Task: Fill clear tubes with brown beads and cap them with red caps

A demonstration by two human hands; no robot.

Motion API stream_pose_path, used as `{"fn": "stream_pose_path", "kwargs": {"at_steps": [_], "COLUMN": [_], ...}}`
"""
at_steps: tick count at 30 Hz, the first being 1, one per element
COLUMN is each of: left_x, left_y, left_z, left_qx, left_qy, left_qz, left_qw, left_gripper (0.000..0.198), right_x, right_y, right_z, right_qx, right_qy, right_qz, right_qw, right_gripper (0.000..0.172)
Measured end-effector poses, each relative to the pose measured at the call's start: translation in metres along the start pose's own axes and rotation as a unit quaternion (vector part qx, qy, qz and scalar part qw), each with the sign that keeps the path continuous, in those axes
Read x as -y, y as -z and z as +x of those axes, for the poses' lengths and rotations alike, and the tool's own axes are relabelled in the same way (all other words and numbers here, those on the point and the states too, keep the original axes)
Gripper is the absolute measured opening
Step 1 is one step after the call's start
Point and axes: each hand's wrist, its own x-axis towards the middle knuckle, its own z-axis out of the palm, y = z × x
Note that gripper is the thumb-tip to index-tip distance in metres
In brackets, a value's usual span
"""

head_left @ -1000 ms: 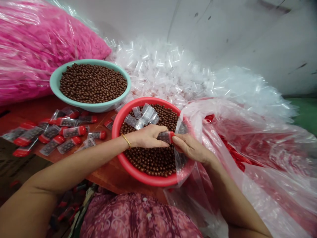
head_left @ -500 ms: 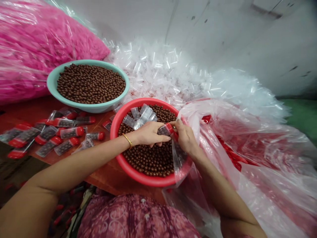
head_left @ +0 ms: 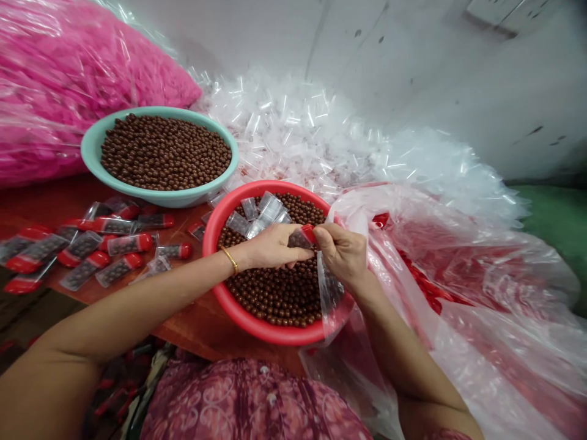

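Over the red basin [head_left: 270, 335] my left hand [head_left: 270, 247], with a gold bangle at the wrist, is closed around a small clear tube [head_left: 299, 239] of dark balls. A red cap [head_left: 308, 231] shows at the tube's right end. My right hand [head_left: 342, 252] is curled, thumb and forefinger pressed at that cap. Brown round balls [head_left: 275, 296] fill the basin below. Several empty clear tubes [head_left: 270, 211] lie on the balls at the basin's far side.
A teal basin [head_left: 158, 200] of brown balls stands behind left. Filled red-capped tubes [head_left: 123, 244] lie at left. A pink-filled bag [head_left: 92, 91], heaped clear tubes [head_left: 312, 128] and a plastic bag [head_left: 495, 256] with red pieces surround the basins. The wall [head_left: 413, 73] is behind.
My right hand has curled tighter and turned, its thumb now at the cap. The red cap shows less beside the fingers. My left hand still holds the tube in nearly the same place.
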Motion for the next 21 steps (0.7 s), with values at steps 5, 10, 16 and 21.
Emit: {"fn": "stream_pose_path", "kwargs": {"at_steps": [5,10,16,21], "left_x": [0.009,0.011,0.006,0.004], "left_y": [0.0,0.001,-0.003,-0.004], "left_z": [0.002,0.002,-0.001,-0.002], "left_qx": [-0.042,-0.05,-0.036,-0.047], "left_qy": [-0.022,0.011,0.032,0.033], "left_qz": [0.089,0.138,0.151,0.154], "left_qw": [0.995,0.989,0.987,0.986], "left_gripper": [0.014,0.022,0.014,0.015], "right_x": [-0.001,0.005,0.002,0.004], "right_y": [0.004,0.003,-0.01,-0.008], "right_z": [-0.006,-0.011,-0.015,-0.017], "right_qx": [0.073,0.126,0.048,0.079], "right_qy": [0.03,0.005,-0.014,-0.038], "right_qz": [-0.032,0.024,0.029,0.054], "right_qw": [0.996,0.992,0.998,0.995], "right_gripper": [0.046,0.047,0.045,0.051]}}
